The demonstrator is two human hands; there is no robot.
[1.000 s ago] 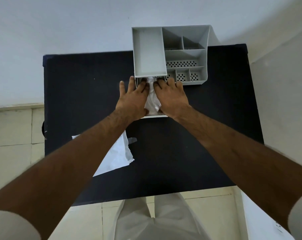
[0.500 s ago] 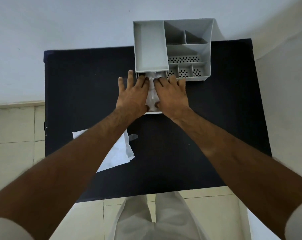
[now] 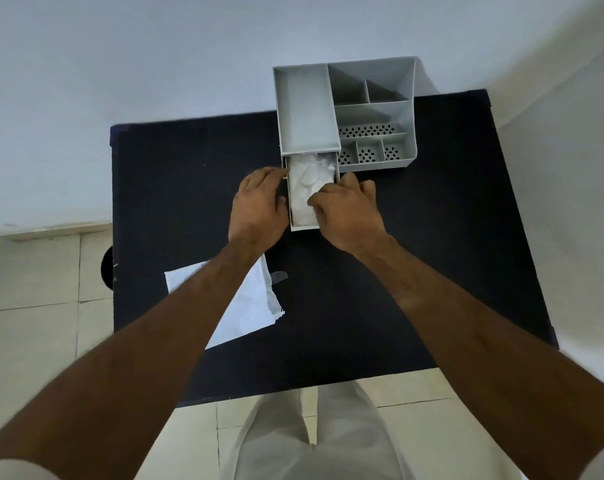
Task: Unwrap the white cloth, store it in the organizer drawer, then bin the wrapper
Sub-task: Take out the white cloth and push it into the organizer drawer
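Your drawer (image 3: 295, 227) is pulled out of the grey organizer (image 3: 373, 112) onto the black table (image 3: 189, 174), and the white cloth (image 3: 305, 192) lies bunched inside it. Your left hand (image 3: 259, 202) sits curled against the drawer's left wall, and your right hand (image 3: 349, 209) is at the right wall, fingers loosely bent, thumb over the cloth's edge; whether either grips the drawer, you can't tell. The white wrapper (image 3: 255, 306) lies flat near the table's front, half under your left forearm, well clear of the drawer.
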